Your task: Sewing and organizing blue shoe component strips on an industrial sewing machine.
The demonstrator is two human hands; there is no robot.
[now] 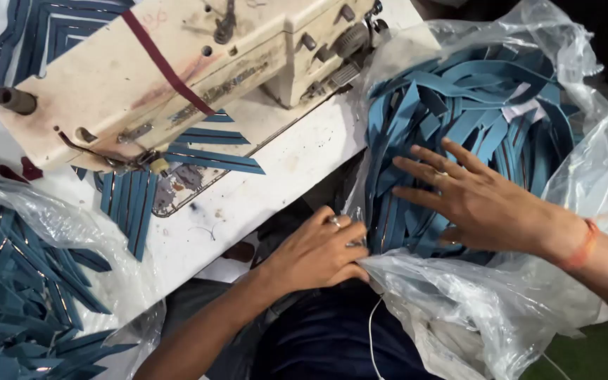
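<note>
Head view: looked down on a white sewing table (297, 158).
Landmark: a cream sewing machine (177, 63) lay across the table.
Clear bag (529, 281): right of the machine, off the table edge, full of teal strips (459, 105).
Left hand (318, 253): below the machine, fingers curled, pinching the bag's rim.
Right hand (476, 200): right of the machine, fingers spread flat on the strips, gripping nothing.
Second bag (43, 225): below the machine's left end, holding similar strips.
</note>
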